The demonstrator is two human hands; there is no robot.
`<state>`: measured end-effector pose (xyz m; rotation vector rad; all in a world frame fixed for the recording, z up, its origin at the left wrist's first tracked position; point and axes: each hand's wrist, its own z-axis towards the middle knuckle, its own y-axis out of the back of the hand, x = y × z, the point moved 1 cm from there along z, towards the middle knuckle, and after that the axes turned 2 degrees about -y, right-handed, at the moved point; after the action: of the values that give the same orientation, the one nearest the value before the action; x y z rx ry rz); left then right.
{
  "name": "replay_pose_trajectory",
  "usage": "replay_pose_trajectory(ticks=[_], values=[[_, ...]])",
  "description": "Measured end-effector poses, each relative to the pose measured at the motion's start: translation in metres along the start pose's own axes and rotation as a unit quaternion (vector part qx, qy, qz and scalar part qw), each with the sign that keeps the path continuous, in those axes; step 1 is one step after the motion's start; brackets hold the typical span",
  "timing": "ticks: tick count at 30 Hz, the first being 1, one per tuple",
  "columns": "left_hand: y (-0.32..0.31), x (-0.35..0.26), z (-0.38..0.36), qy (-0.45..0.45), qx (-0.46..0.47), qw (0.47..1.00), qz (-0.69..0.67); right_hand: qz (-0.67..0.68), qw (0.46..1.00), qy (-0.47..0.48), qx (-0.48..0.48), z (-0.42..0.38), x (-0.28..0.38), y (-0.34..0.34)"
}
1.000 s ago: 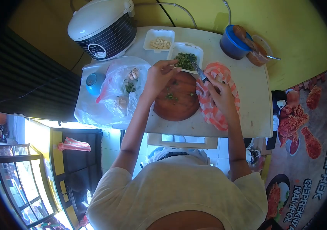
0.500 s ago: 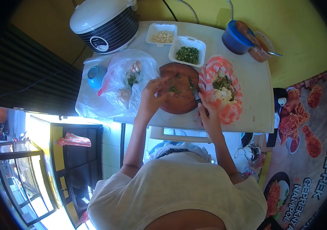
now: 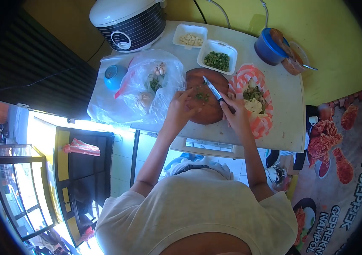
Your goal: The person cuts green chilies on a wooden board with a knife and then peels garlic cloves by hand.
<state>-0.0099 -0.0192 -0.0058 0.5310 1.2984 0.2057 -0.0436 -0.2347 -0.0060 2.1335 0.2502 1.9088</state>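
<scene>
A round wooden cutting board (image 3: 206,117) lies near the front of the table, with chopped green pieces (image 3: 202,96) scattered on it. My right hand (image 3: 237,114) is closed round the dark handle of a knife (image 3: 213,88) at the board's right edge. The blade points up and to the left over the board, flat side showing. At the board's left edge is my left hand (image 3: 180,109), thumb and fingers apart with nothing visible between them. Behind the board stands a white foam box (image 3: 234,63) holding chopped greens (image 3: 217,60).
Left are a clear plastic bag (image 3: 170,68) with garlic and greens, a blue cup (image 3: 114,77) and a rice cooker (image 3: 132,27). Peeled cloves fill another foam box (image 3: 176,41). A red-and-white bag (image 3: 264,125) of scraps sits right; a blue-lidded tub (image 3: 269,51) stands behind.
The knife's blade has turned from dark to showing its bright flat side, its tip swinging left over the board. The whole view has shifted slightly.
</scene>
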Motion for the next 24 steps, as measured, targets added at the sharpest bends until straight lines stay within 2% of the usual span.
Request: replay_pose_trajectory(ticks=[2,6,11,15,18,22,24], values=[[-0.001,0.001,0.001,0.001,-0.004,1.0,-0.002,-0.028,0.998,-0.031,0.057,-0.006,0.011,0.001],[0.0,-0.003,0.003,0.006,-0.001,1.0,-0.008,-0.038,0.997,-0.002,0.067,-0.01,0.002,0.001],[-0.005,-0.001,0.008,-0.029,-0.014,0.999,0.018,0.031,0.999,-0.016,-0.009,-0.027,-0.004,-0.001],[-0.016,0.0,0.017,-0.044,-0.047,0.996,0.066,0.079,0.996,-0.032,0.004,-0.04,-0.012,-0.004],[-0.026,0.009,0.027,-0.058,-0.018,0.994,0.091,0.057,0.998,-0.028,0.003,-0.045,-0.014,-0.006],[-0.025,0.004,0.03,-0.04,0.006,0.998,0.049,0.075,0.996,-0.036,-0.017,-0.051,-0.018,-0.017],[-0.016,-0.003,0.024,-0.068,-0.007,0.997,0.017,0.079,0.996,-0.029,-0.03,-0.053,-0.02,-0.02]])
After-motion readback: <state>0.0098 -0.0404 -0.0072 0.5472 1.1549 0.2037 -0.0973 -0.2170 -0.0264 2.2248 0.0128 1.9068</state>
